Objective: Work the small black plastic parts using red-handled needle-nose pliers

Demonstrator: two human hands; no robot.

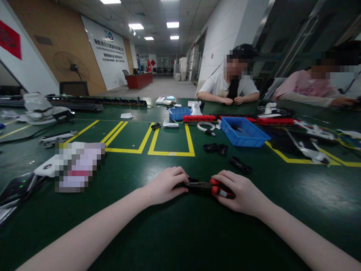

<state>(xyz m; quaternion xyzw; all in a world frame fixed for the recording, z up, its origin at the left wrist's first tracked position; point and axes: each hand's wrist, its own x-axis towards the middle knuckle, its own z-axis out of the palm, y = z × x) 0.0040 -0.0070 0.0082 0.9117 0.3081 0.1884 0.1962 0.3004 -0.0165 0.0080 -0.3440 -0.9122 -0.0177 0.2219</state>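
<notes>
A green surface [175, 233] spreads beneath both hands. Beyond the right grip sits a blue bin [245, 140], with a black cable bundle [240, 165] nearer. The right hand [248, 192] has its grip curled closed around red-handled pliers [201, 185], which point toward the left. The left hand [165, 185] has its grip nearly closed, pinching a small dark piece [180, 184] by the plier tips; a loose pinch could let it slip and nip fingertips.

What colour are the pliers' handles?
The pliers' handles are red and black, seen in the head view.
</notes>
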